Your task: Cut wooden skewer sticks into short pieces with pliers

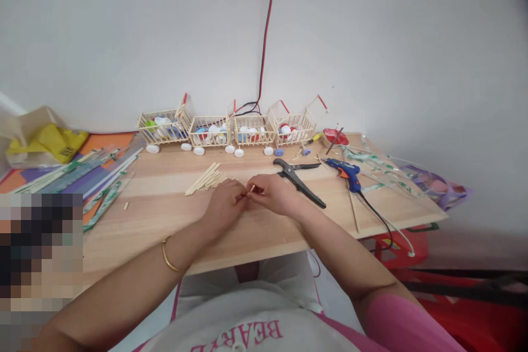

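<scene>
While your hands meet over middle of board [165,220], pinch short stick [252,188] firm. Left hand [225,203] fingers curled shut on it, right hand [274,193] fingertips gripping too. Brace wrists on board. Stick pile [206,179] lies just far-left, cutters [299,179] just right.

The short stick [252,188] and the stick pile [206,179] at ten o'clock from it are pale cream on a light wooden table [165,220]. The carts [251,131] at twelve o'clock are pale, with red handles [284,105], white wheels [199,150] and white, blue and red caps [212,130] inside. At two o'clock the pliers [299,179] are black and the glue gun [346,170] is blue with orange; the bag [49,143] at nine o'clock is yellow.
</scene>
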The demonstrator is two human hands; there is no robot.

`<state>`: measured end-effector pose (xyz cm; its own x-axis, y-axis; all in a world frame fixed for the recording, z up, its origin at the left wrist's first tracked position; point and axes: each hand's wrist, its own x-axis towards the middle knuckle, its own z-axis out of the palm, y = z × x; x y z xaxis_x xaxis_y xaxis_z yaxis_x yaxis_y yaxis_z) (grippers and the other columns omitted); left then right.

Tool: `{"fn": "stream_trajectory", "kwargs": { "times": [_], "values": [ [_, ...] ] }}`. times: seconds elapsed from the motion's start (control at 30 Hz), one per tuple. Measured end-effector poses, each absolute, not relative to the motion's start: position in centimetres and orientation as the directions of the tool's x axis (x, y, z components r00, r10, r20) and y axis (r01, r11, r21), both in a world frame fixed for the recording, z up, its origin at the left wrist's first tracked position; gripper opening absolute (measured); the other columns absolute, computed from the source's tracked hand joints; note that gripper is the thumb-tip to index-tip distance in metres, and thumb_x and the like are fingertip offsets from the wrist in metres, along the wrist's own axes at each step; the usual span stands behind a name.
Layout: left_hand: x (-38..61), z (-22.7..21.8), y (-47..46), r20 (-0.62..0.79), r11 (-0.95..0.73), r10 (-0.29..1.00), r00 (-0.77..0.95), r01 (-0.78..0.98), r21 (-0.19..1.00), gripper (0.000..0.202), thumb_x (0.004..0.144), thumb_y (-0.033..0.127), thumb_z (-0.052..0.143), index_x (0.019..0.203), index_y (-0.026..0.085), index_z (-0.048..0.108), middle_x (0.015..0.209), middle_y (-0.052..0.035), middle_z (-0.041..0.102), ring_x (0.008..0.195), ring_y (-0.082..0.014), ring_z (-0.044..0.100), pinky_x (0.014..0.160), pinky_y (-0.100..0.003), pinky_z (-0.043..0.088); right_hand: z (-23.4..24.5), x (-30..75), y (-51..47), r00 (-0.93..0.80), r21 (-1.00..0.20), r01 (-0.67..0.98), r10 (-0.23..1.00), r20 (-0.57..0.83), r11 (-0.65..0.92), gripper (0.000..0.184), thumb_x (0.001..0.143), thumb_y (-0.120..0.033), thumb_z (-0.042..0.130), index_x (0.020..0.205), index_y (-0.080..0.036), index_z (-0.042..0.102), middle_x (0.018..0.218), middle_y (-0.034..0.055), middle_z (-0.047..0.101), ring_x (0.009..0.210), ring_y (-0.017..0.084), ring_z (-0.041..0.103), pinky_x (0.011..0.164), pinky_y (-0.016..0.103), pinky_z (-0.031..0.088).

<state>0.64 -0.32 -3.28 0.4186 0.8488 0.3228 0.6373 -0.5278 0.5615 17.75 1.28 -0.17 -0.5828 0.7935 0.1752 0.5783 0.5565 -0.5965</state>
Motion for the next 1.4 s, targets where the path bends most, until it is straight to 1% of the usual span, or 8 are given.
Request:
{"fn": "stream_trajectory", "kwargs": {
  "times": [0.3,0.5,0.6,0.73,0.97,1.13,1.27,1.4],
  "values": [
    [0.6,-3.1,-0.2,0.340,-0.567,0.823,0.455,0.636,0.524,0.018,0.083,0.022,0.050,0.069,0.015,0.060,0.070,-0.0040,0.061,0.073,-0.0171,0.052,0.070,-0.031,0.037,0.1,17.7,1.3,-0.629,-0.549,0.571,0.755,0.186,0.610,0.005,0.078,-0.014,0.055,0.079,-0.016,0.060,0.076,0.0017,0.061,0.067,0.011,0.052,0.061,0.021,0.033],
    [0.6,-3.1,0.0,0.291,-0.528,0.846,0.446,0.626,0.574,0.017,0.079,0.019,0.051,0.067,0.016,0.062,0.071,-0.0041,0.061,0.074,-0.0176,0.053,0.071,-0.031,0.039,-0.1,17.7,1.6,-0.600,-0.613,0.567,0.786,0.150,0.550,0.004,0.076,-0.014,0.057,0.073,-0.016,0.060,0.067,-0.0010,0.059,0.060,0.009,0.049,0.057,0.020,0.032],
    [0.5,-2.8,-0.1,0.273,-0.480,0.867,0.417,0.553,0.681,0.017,0.080,0.022,0.050,0.073,0.018,0.066,0.078,-0.0039,0.064,0.078,-0.0172,0.056,0.074,-0.030,0.040,-0.1,18.0,1.5,-0.567,-0.685,0.533,0.811,0.147,0.497,0.005,0.076,-0.016,0.056,0.075,-0.016,0.061,0.064,-0.0022,0.056,0.059,0.009,0.048,0.055,0.019,0.032],
    [0.4,-2.3,-0.3,0.128,-0.316,0.905,0.405,0.441,0.840,0.020,0.080,0.027,0.051,0.080,0.020,0.069,0.073,-0.0003,0.066,0.070,-0.0147,0.057,0.064,-0.024,0.040,0.5,18.4,1.4,-0.549,-0.819,0.449,0.833,0.061,0.356,0.007,0.077,-0.021,0.056,0.076,-0.015,0.061,0.060,-0.0029,0.056,0.056,0.008,0.047,0.051,0.019,0.032],
    [0.5,-1.7,-0.4,-0.024,-0.073,0.936,0.351,0.261,0.963,0.024,0.074,0.037,0.058,0.069,0.016,0.069,0.062,0.0005,0.062,0.062,-0.0124,0.052,0.060,-0.023,0.037,1.4,18.1,1.9,-0.593,-0.946,0.283,0.804,-0.045,0.156,0.015,0.072,-0.027,0.063,0.074,-0.015,0.055,0.068,0.0003,0.062,0.063,0.010,0.057,0.059,0.022,0.043],
    [0.5,-1.7,-0.2,-0.117,0.134,0.959,0.260,-0.048,0.990,0.025,0.069,0.039,0.065,0.064,0.014,0.065,0.057,0.0023,0.055,0.055,-0.0088,0.044,0.055,-0.022,0.033,1.2,17.9,0.2,-0.412,-0.852,0.398,0.896,0.165,0.340,0.039,0.063,-0.028,0.072,0.092,-0.019,0.047,0.084,0.0007,0.057,0.073,0.012,0.056,0.066,0.025,0.044],
    [0.3,-1.9,-0.1,-0.138,0.197,0.953,0.268,-0.207,0.958,0.024,0.067,0.037,0.068,0.065,0.014,0.065,0.060,0.0016,0.055,0.056,-0.0081,0.043,0.054,-0.022,0.032,1.1,17.4,-0.8,-0.497,-0.697,0.496,0.828,0.262,0.518,0.027,0.068,-0.019,0.065,0.089,-0.020,0.048,0.085,0.0001,0.056,0.079,0.013,0.054,0.072,0.026,0.042],
    [0.3,-1.9,-0.1,-0.166,0.240,0.945,0.281,-0.254,0.937,0.023,0.066,0.036,0.069,0.067,0.013,0.065,0.063,0.0002,0.058,0.056,-0.0081,0.045,0.055,-0.022,0.034,0.9,16.8,-0.5,-0.511,-0.628,0.542,0.812,0.281,0.558,0.019,0.071,-0.017,0.060,0.085,-0.020,0.047,0.084,0.0006,0.055,0.078,0.014,0.053,0.070,0.026,0.040]
  ]
}}
